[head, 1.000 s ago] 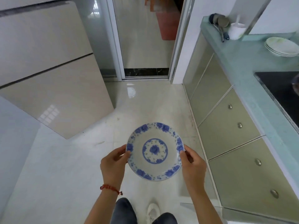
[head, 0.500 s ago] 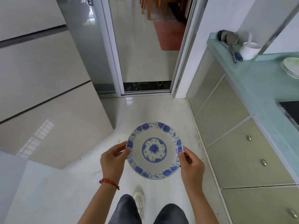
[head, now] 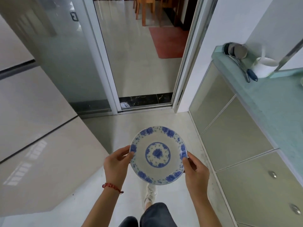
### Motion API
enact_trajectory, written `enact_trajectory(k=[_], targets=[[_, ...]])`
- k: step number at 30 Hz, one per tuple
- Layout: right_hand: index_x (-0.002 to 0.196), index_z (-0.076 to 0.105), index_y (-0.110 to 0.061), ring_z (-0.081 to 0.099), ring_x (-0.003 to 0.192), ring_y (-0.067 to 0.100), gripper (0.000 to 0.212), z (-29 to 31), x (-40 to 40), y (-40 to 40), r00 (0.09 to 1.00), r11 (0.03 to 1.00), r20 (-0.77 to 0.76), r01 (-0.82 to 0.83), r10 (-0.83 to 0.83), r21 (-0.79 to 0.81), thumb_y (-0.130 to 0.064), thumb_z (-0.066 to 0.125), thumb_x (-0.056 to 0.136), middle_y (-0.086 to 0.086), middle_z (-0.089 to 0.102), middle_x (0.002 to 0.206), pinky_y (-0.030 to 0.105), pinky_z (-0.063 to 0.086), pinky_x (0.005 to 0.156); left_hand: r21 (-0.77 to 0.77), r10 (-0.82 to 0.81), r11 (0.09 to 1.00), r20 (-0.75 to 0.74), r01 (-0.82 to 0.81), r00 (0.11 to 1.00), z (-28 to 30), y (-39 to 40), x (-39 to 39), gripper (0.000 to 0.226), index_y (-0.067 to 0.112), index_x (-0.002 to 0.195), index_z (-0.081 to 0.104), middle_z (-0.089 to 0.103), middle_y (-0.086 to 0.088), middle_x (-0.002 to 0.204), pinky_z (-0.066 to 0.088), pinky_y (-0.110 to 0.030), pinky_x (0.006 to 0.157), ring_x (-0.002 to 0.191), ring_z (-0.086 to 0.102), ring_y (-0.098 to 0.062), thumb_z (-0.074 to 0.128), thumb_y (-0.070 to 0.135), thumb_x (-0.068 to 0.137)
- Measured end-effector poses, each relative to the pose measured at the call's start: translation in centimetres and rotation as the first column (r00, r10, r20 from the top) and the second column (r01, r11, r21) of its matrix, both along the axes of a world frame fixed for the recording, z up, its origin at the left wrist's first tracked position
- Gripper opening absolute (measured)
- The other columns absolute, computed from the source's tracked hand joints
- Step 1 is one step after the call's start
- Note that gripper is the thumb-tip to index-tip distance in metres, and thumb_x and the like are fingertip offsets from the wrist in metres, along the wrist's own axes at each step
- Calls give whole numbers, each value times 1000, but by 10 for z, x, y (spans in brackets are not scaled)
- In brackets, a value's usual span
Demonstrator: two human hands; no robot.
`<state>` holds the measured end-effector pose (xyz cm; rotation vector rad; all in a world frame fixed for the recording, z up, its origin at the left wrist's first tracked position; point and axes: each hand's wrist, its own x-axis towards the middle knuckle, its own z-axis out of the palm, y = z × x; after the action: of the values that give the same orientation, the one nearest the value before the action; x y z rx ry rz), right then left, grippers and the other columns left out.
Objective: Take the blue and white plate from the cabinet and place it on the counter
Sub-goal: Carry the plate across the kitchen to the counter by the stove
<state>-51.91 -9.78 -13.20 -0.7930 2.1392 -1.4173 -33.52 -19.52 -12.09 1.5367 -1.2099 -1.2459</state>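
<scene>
Carry step. Left hand (head: 116,163) and right hand (head: 196,169) each pinch opposite rims of the blue and white plate (head: 158,155), held level over the floor (head: 147,122), near centre. Surface (head: 268,102) lies right and farther off. Next move, likely: turn right, lower plate onto a bare patch, short of the utensils (head: 241,61).

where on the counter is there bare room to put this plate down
Bare stretch of counter between the ladles with the white cup at the far end and the near frame edge. Crowded by those utensils. Both hands, left hand and right hand, hold the plate.
</scene>
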Motion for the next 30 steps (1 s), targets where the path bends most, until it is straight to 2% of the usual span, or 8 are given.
enact_trajectory(k=[8, 14, 17, 18, 21, 24, 27, 30], targets=[[105, 66, -13, 66, 79, 15, 20, 10, -46, -117, 1000, 1000, 31, -4, 4, -14, -15, 57, 87, 0, 70, 91, 26, 57, 64, -36, -21, 999, 8, 21, 1000, 6, -118, -44, 25, 28, 85, 69, 70, 4, 80, 56, -14, 62, 66, 67, 2, 69, 4, 77], [103, 67, -16, 67, 72, 14, 20, 5, -65, -162, 990, 995, 109, 96, -94, -8, -12, 56, 88, 2, 72, 81, 26, 58, 63, 1, -104, 995, 40, 104, 994, 1, -182, -74, 18, 16, 90, 72, 71, 0, 83, 55, -28, 75, 77, 67, -10, 69, 5, 76], [95, 67, -33, 63, 60, 8, 27, 3, -74, -177, 971, 981, 142, 196, -193, -5, -11, 52, 89, -2, 71, 71, 14, 52, 51, 19, -219, 976, 53, 218, 974, -2, -217, -100, 19, 19, 90, 72, 71, -2, 86, 55, -29, 77, 78, 67, -13, 68, 5, 77], [93, 67, -36, 62, 58, 10, 29, 3, -77, -181, 960, 971, 148, 240, -237, -2, -11, 51, 89, 1, 70, 69, 15, 51, 50, 17, -264, 964, 63, 264, 962, -2, -228, -110, 18, 17, 91, 72, 71, -2, 87, 54, -28, 77, 78, 66, -12, 68, 6, 77], [98, 69, -29, 59, 57, 22, 27, 6, -86, -189, 912, 923, 152, 384, -380, 5, -10, 52, 88, 5, 69, 67, 25, 52, 51, -27, -421, 904, 108, 426, 901, 1, -257, -141, 17, 11, 94, 71, 69, 2, 86, 53, -20, 71, 75, 63, -4, 68, 10, 78], [87, 67, -43, 58, 56, 19, 37, 7, -90, -197, 841, 852, 162, 523, -516, 0, -9, 52, 87, -9, 67, 60, 30, 54, 51, -42, -563, 820, 124, 571, 817, 5, -281, -171, 16, 11, 93, 71, 70, 1, 85, 55, -24, 68, 75, 65, -11, 69, 11, 77], [76, 67, -43, 54, 60, 14, 40, 10, -91, -199, 767, 777, 158, 629, -622, 7, -7, 51, 84, -2, 67, 69, 29, 48, 54, -23, -660, 748, 81, 663, 747, 4, -295, -200, 18, 11, 95, 71, 71, -1, 86, 56, -18, 58, 79, 66, -10, 69, 9, 77], [69, 65, -40, 51, 60, 12, 38, 11, -90, -192, 669, 680, 164, 733, -725, 16, -7, 52, 83, 4, 64, 74, 30, 45, 56, -2, -756, 653, 45, 757, 652, 2, -297, -228, 21, 12, 95, 71, 72, 1, 85, 58, -22, 61, 80, 67, -9, 70, 7, 75]])
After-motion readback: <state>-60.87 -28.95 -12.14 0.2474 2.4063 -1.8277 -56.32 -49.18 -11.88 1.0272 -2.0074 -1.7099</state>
